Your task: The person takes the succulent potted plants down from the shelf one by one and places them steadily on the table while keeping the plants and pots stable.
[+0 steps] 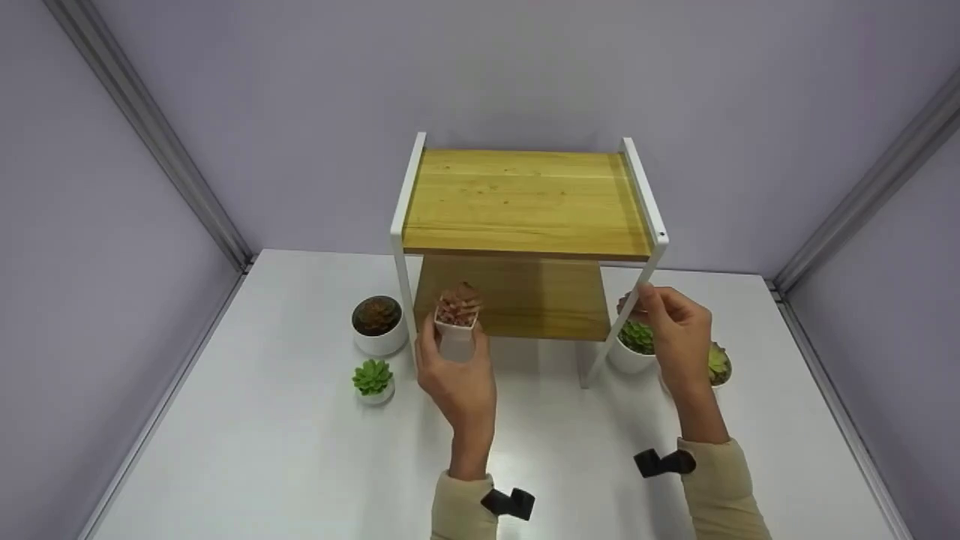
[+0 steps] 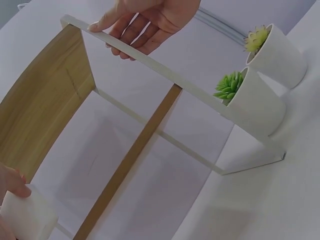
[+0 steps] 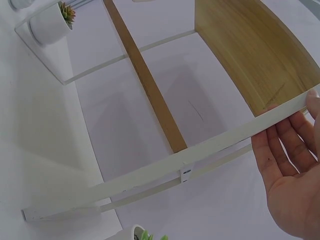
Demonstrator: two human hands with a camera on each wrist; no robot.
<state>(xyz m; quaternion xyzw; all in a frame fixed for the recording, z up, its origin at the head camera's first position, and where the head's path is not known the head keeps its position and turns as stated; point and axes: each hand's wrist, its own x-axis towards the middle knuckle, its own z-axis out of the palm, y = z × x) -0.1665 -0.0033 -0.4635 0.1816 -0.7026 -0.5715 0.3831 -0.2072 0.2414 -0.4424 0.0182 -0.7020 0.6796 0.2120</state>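
My left hand (image 1: 457,382) holds a small white square pot (image 1: 454,330) with a reddish succulent (image 1: 459,304), fingers on one side and thumb on the other. The pot is in front of the lower board (image 1: 517,300) of a two-tier wooden shelf (image 1: 525,199) with a white frame. In the left wrist view this pot (image 2: 32,215) shows at the lower left corner. On the shelf's right front leg (image 3: 220,142), my right hand (image 3: 292,165) has its thumb on the front and its fingers behind, pinching it below the top board.
Left of the shelf stand a dark reddish succulent (image 1: 377,315) in a white pot and a small green succulent (image 1: 373,377). To the right, a green potted succulent (image 1: 636,337) and a yellow-green one (image 1: 718,364) sit partly behind my right hand. Walls enclose the white table (image 1: 300,465).
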